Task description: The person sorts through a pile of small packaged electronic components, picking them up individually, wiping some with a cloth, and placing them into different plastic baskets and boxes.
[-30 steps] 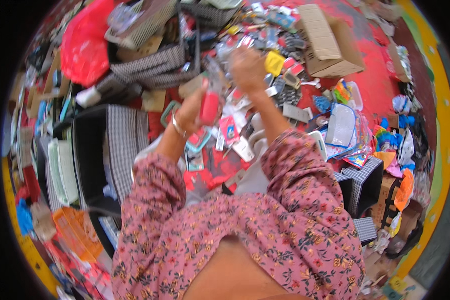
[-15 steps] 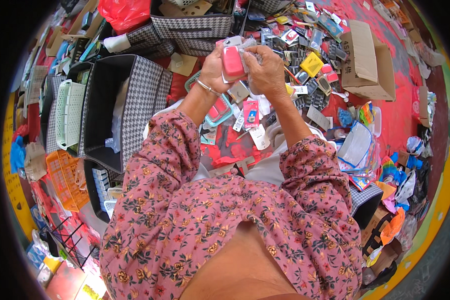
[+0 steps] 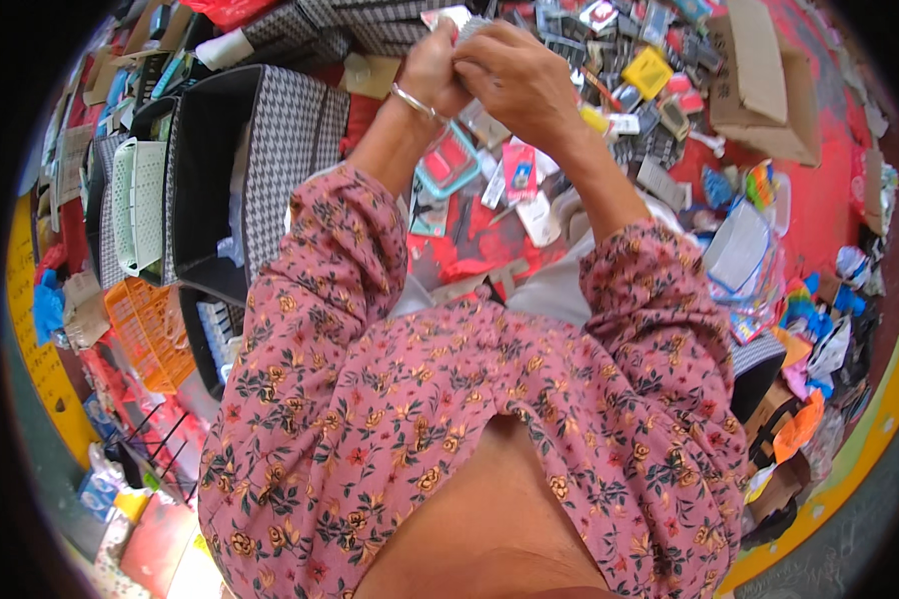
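Both hands meet at the top edge of the picture. My left hand [image 3: 433, 72], with a silver bangle on its wrist, is closed round a small package [image 3: 453, 16]; only a pale end of it shows now, and its red case is hidden behind my fingers. Bent over it from the right, my right hand [image 3: 522, 80] grips crinkled clear plastic [image 3: 472, 27] at the package. Below my hands lie a teal basket [image 3: 456, 183] with red cases in it, a pink-and-white card pack [image 3: 519, 172] and a white tag [image 3: 539, 220].
Black-and-white checked storage boxes [image 3: 295, 150] stand at left, with a pale green basket [image 3: 138, 210] and an orange basket [image 3: 150, 334]. Many small packaged goods, including a yellow packet [image 3: 647, 72], cover the red floor. An open cardboard box [image 3: 764, 100] is at far right.
My hands have moved up in the picture, and my right hand has turned over the package, hiding its red case. The whole view has shifted slightly.
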`<state>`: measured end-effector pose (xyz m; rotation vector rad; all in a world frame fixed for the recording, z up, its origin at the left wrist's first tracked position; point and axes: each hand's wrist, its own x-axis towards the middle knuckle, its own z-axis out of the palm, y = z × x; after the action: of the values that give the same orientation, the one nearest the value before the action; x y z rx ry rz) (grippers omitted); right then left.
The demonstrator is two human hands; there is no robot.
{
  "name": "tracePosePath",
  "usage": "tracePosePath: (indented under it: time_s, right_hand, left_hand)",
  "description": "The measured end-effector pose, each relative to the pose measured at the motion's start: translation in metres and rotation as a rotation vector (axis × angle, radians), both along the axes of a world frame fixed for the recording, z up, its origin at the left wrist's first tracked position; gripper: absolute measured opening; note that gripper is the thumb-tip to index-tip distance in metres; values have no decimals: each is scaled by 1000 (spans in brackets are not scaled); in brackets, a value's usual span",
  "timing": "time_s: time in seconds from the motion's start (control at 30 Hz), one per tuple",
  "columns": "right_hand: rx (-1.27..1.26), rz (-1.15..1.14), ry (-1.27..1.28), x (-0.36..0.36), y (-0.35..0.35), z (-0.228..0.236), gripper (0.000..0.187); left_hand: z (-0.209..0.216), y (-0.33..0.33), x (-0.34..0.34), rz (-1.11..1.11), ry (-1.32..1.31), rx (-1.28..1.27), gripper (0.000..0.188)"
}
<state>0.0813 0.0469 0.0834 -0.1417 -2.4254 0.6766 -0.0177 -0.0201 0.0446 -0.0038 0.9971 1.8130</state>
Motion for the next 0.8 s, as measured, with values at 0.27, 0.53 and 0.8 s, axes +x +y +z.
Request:
tracePosePath:
  time_s: [0.27,0.53,0.8]
  right_hand:
    - [319,-21,-467,18,13,7,18]
    - [-1146,-309,-516,-8,23,-4,43]
    - [-1643,-148,59,-27,5,2,19]
  left_hand:
    - [-9,-22,-63,-92,-151,594,27]
    - [9,-21,-60,-242,-428,651,49]
    - [22,-25,-76,-400,-265,446,44]
